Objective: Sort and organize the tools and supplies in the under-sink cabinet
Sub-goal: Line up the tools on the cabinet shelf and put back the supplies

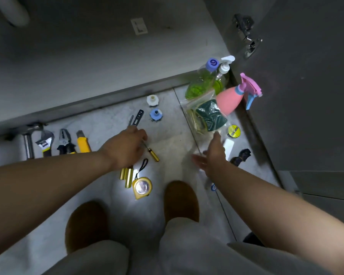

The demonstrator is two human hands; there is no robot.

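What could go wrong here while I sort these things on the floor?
1. Your right hand, blurred, is close to the plastic bag of sponges and the pink spray bottle beside it; a knock might topple the bottle.
2. The tape measure lies near your slipper, so a shifted foot could step on it.
3. Your left hand seems to grip the small screwdriver by its shaft; its tip is hidden, so mind a jab.
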